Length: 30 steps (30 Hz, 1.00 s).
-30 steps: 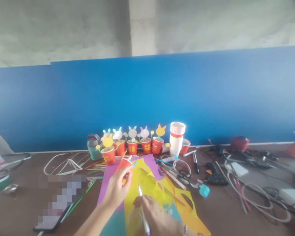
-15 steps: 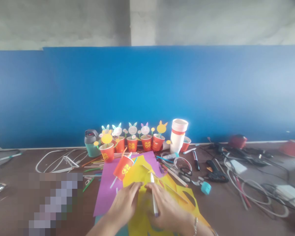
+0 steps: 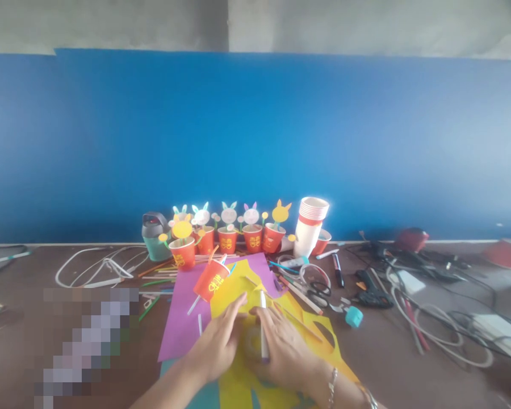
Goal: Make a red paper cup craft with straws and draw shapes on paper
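My left hand rests over the yellow paper, fingers stretched forward and nothing visible in them. A white marker lies in my right hand, its shaft pointing away from me. Between the two hands shows a round, ring-like shape, too blurred to name. Beneath the yellow sheet are purple paper and teal paper. Beyond my left hand, a red paper cup with straws tilts on its side.
Red cups with paper animal faces line the back, beside a stack of white cups. To the right lie scissors, a teal tape dispenser, a black glue gun and tangled cables. A green bottle stands left.
My view has tipped downward slightly, so the table things sit higher. My left hand has straightened its fingers a little, while the marker stays in my right hand.
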{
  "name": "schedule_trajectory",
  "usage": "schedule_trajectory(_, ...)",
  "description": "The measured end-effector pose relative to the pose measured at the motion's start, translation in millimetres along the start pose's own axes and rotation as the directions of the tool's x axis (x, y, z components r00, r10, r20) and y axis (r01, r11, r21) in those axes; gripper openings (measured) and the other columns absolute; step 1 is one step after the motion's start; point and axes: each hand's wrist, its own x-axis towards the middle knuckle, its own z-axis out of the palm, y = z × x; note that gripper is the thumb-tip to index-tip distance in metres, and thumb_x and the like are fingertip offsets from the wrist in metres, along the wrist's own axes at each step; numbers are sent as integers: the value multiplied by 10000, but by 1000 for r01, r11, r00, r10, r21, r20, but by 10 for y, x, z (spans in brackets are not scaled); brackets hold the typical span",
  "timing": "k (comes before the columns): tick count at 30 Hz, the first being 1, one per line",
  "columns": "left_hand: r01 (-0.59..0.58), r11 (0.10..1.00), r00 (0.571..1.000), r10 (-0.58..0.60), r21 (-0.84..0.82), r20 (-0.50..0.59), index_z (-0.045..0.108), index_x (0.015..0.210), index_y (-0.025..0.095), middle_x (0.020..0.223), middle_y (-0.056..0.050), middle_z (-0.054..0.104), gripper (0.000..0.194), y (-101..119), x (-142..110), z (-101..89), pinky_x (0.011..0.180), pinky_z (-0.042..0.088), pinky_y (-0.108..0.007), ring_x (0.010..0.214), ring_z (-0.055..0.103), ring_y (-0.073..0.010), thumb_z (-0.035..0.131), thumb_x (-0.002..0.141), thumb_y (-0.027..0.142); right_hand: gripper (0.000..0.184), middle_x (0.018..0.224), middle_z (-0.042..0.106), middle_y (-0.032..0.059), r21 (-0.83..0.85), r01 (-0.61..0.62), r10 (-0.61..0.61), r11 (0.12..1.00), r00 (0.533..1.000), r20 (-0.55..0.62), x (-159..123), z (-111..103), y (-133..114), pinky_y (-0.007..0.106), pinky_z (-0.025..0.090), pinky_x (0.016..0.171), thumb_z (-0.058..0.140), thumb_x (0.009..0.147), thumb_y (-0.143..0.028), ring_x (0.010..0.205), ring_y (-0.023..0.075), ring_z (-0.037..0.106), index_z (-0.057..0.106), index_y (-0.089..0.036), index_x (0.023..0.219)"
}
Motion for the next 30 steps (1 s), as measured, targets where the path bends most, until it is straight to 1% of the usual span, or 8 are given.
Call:
schedule_trajectory(3, -6, 1000, 999, 7, -6, 53, 87, 1481, 322, 1476, -62, 381, 811, -15, 1, -29, 1078, 390, -415, 1247, 496, -184, 349, 791, -14, 633, 1096, 587, 144, -1, -17, 17, 1000, 999, 31, 0, -14, 2, 435, 418, 931, 621, 600, -277, 1046, 313, 528, 483, -134, 1201)
schedule_trajectory(6, -16, 1000, 996, 17, -3, 92, 104, 1482, 299, 1484, -75, 358, 869, -4, 4, -63, 1105, 353, -420, 1289, 448, -195, 389, 731, -32, 672, 1151, 571, 142, 8, 13, -13, 1000, 998, 58, -7, -41, 12, 427, 396, 967, 579, 592, -231, 1103, 310, 507, 458, -135, 1246)
schedule_trajectory(11, -35, 998, 987, 27, 50, 158, 111, 1486, 255, 1500, -97, 329, 860, 13, -7, -84, 1133, 280, -496, 1367, 328, -268, 486, 734, 72, 632, 1133, 595, 135, 31, 14, -16, 999, 998, 63, -9, -71, 25, 397, 425, 928, 584, 634, -240, 1076, 296, 535, 470, -134, 1246)
schedule_trajectory(15, -7, 994, 977, -16, 106, 214, 87, 1491, 262, 1540, -78, 256, 923, 25, -18, -63, 1143, 233, -530, 1418, 205, -280, 484, 684, 54, 612, 1146, 603, 137, 50, 0, -2, 999, 999, 44, -2, -39, 21, 409, 426, 936, 613, 673, -273, 1088, 305, 540, 476, -136, 1253)
schedule_trajectory(19, -12, 994, 982, -8, 104, 186, 93, 1491, 285, 1532, -66, 278, 921, 48, -27, -59, 1135, 271, -499, 1409, 238, -268, 472, 687, 46, 620, 1165, 592, 146, 62, 9, -11, 998, 1000, 20, 6, -1, 29, 417, 409, 970, 614, 679, -271, 1085, 300, 545, 470, -120, 1263)
schedule_trajectory(23, -10, 996, 985, -5, 89, 173, 74, 1494, 291, 1524, -71, 292, 925, 23, -28, -57, 1136, 278, -480, 1401, 262, -259, 462, 694, 32, 639, 1164, 587, 142, 46, 29, -31, 999, 998, 46, 8, -27, 55, 429, 387, 998, 585, 647, -234, 1104, 294, 530, 463, -116, 1264)
schedule_trajectory(26, -27, 996, 984, 11, 82, 180, 51, 1495, 282, 1527, -79, 283, 942, 3, -26, -51, 1137, 273, -492, 1402, 259, -263, 461, 687, 25, 678, 1193, 575, 143, 38, 35, -37, 999, 997, 72, 2, -52, 73, 444, 355, 1029, 565, 622, -212, 1142, 299, 507, 442, -124, 1283)
schedule_trajectory(30, -47, 994, 976, 25, 99, 216, 8, 1495, 279, 1554, -73, 215, 974, 32, -39, -40, 1138, 238, -541, 1419, 198, -293, 470, 673, 35, 691, 1193, 570, 149, 45, 28, -32, 999, 995, 93, -3, -69, 70, 448, 371, 1012, 559, 591, -195, 1131, 308, 507, 446, -129, 1269)
